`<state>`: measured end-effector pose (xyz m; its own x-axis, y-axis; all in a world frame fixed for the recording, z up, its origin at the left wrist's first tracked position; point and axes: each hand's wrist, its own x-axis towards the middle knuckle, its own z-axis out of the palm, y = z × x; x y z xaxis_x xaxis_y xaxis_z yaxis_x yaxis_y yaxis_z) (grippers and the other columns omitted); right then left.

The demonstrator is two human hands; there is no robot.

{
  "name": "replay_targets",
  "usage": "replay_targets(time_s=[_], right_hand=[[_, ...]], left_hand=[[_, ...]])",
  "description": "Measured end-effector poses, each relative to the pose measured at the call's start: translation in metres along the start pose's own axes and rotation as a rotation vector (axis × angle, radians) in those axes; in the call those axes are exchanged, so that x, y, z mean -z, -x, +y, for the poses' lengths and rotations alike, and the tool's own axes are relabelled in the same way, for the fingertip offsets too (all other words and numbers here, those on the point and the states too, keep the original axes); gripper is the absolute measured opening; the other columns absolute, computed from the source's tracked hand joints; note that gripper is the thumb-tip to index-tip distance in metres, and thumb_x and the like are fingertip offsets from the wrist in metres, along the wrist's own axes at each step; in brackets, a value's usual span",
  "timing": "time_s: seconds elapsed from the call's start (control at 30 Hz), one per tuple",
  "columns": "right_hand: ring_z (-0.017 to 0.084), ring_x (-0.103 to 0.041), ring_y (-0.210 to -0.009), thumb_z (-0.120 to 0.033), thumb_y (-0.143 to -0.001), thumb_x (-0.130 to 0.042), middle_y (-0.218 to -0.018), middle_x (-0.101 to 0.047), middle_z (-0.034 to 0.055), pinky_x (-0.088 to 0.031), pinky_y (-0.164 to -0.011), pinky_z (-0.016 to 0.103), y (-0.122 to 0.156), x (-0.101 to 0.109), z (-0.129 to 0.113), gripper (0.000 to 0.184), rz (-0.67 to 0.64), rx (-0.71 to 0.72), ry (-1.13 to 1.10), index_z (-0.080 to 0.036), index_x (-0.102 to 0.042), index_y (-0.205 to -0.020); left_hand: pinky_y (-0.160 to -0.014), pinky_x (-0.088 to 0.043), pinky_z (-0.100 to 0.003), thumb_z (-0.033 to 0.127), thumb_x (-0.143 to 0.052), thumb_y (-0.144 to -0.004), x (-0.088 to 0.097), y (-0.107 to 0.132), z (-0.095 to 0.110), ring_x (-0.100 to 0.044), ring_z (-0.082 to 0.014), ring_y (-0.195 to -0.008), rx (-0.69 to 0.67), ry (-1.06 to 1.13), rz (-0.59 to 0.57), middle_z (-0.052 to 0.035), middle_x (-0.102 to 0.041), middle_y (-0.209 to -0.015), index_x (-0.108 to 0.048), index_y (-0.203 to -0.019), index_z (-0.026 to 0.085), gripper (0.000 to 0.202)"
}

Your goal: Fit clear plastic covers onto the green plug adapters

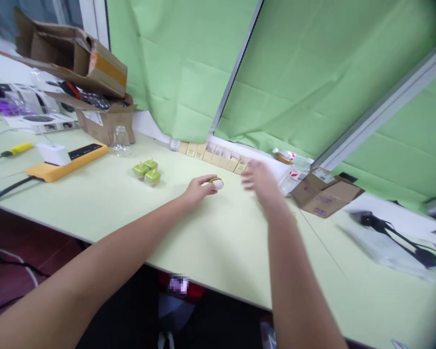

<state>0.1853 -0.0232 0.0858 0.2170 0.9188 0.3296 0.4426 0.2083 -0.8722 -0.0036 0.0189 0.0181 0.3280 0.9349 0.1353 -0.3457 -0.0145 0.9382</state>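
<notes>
My left hand (199, 189) is closed on a small rounded white piece with a yellow-green rim (217, 183), pinched between thumb and fingers just above the table. Further right, my right hand (257, 182) is raised, blurred by motion, with its fingers stretched out and apart; nothing shows in it. It is nearest to the right end of a row of small cream-coloured boxes (218, 156), some with green labels, standing along the back edge. Left of my left hand stands a group of several small green blocks in clear cups (151, 175), candle-like with wick-like tips.
A clear glass jar (121, 140), an orange power strip (69, 165) and stacked open cartons (107, 121) occupy the left. At right are a small cardboard box (323, 194), plastic packaging (294, 177) and a black cabled device (396, 235). Green curtains (181, 63) hang behind the table (210, 242).
</notes>
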Motion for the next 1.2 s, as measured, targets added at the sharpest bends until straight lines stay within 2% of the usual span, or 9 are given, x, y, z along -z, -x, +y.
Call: replay_targets(time_s=[0.07, 0.13, 0.27, 0.37, 0.5, 0.77, 0.9, 1.07, 1.2], right_hand=[[0.019, -0.061, -0.078, -0.052, -0.085, -0.063, -0.084, -0.064, 0.0052, -0.05, -0.063, 0.029, 0.012, -0.025, 0.01, 0.035, 0.031, -0.027, 0.053, -0.024, -0.062, -0.104], [0.017, -0.058, -0.064, -0.057, -0.085, -0.058, -0.075, -0.063, 0.0028, -0.044, -0.053, 0.027, 0.026, -0.051, 0.025, 0.034, 0.014, -0.104, 0.021, -0.026, -0.062, -0.099], [0.014, -0.055, -0.051, -0.061, -0.083, -0.057, -0.075, -0.062, 0.0025, -0.041, -0.044, 0.026, 0.041, -0.079, 0.042, 0.037, -0.036, -0.287, -0.163, -0.024, -0.058, -0.087], [0.014, -0.055, -0.052, -0.058, -0.08, -0.064, -0.071, -0.061, 0.0029, -0.044, -0.045, 0.027, 0.042, -0.075, 0.041, 0.038, -0.051, -0.353, -0.239, -0.021, -0.057, -0.083], [0.015, -0.06, -0.056, -0.054, -0.083, -0.065, -0.073, -0.063, 0.0039, -0.052, -0.052, 0.03, 0.043, -0.067, 0.035, 0.034, -0.147, -0.503, -0.427, -0.021, -0.056, -0.087], [0.017, -0.069, -0.076, -0.043, -0.084, -0.069, -0.087, -0.071, 0.0062, -0.059, -0.073, 0.034, 0.047, -0.067, 0.041, 0.026, -0.221, -0.479, -0.639, -0.021, -0.058, -0.093], [0.017, -0.07, -0.084, -0.039, -0.078, -0.076, -0.092, -0.072, 0.0053, -0.059, -0.079, 0.034, 0.048, -0.066, 0.041, 0.032, -0.22, -0.436, -0.715, -0.022, -0.058, -0.099], [0.016, -0.068, -0.076, -0.039, -0.065, -0.084, -0.086, -0.072, 0.0028, -0.057, -0.073, 0.031, 0.046, -0.068, 0.041, 0.047, -0.141, -0.401, -0.696, -0.023, -0.059, -0.101], [0.012, -0.06, -0.058, -0.039, -0.057, -0.086, -0.073, -0.067, -0.0017, -0.051, -0.06, 0.027, 0.043, -0.074, 0.04, 0.053, -0.029, -0.373, -0.611, -0.022, -0.061, -0.1]], left_hand=[[-0.089, -0.058, -0.036, 0.022, -0.069, -0.076, 0.006, -0.004, -0.004, -0.07, -0.0182, -0.088, -0.081, -0.159, 0.034, -0.0103, -0.064, -0.127, -0.065, -0.121, 0.015, 0.045], [-0.089, -0.057, -0.036, 0.024, -0.067, -0.078, 0.01, -0.005, -0.009, -0.069, -0.0191, -0.09, -0.214, -0.376, -0.003, -0.0089, -0.066, -0.123, -0.066, -0.121, 0.018, 0.044], [-0.093, -0.053, -0.031, 0.016, -0.059, -0.077, 0.01, 0.003, -0.013, -0.063, -0.0212, -0.109, -0.458, -0.643, -0.159, -0.0081, -0.066, -0.124, -0.068, -0.119, 0.018, 0.042], [-0.095, -0.052, -0.031, 0.014, -0.058, -0.076, 0.008, 0.006, -0.013, -0.062, -0.0212, -0.111, -0.472, -0.731, -0.223, -0.0072, -0.065, -0.125, -0.066, -0.122, 0.02, 0.047], [-0.091, -0.053, -0.031, 0.017, -0.057, -0.077, 0.007, 0.008, -0.013, -0.064, -0.0207, -0.105, -0.447, -0.773, -0.233, -0.0074, -0.066, -0.124, -0.066, -0.123, 0.019, 0.046], [-0.091, -0.054, -0.03, 0.016, -0.056, -0.076, 0.01, 0.009, -0.011, -0.064, -0.02, -0.105, -0.472, -0.778, -0.235, -0.0063, -0.066, -0.123, -0.065, -0.123, 0.021, 0.049], [-0.091, -0.054, -0.032, 0.017, -0.056, -0.075, 0.01, 0.008, -0.012, -0.065, -0.0195, -0.101, -0.494, -0.755, -0.239, -0.0067, -0.067, -0.12, -0.066, -0.12, 0.02, 0.046], [-0.083, -0.056, -0.031, 0.016, -0.054, -0.076, 0.006, 0.008, -0.013, -0.065, -0.0168, -0.09, -0.5, -0.726, -0.218, -0.006, -0.066, -0.115, -0.062, -0.118, 0.019, 0.043], [-0.081, -0.056, -0.03, 0.012, -0.05, -0.076, 0.003, 0.008, -0.01, -0.063, -0.0178, -0.095, -0.532, -0.709, -0.232, -0.0067, -0.062, -0.114, -0.059, -0.116, 0.019, 0.041]])
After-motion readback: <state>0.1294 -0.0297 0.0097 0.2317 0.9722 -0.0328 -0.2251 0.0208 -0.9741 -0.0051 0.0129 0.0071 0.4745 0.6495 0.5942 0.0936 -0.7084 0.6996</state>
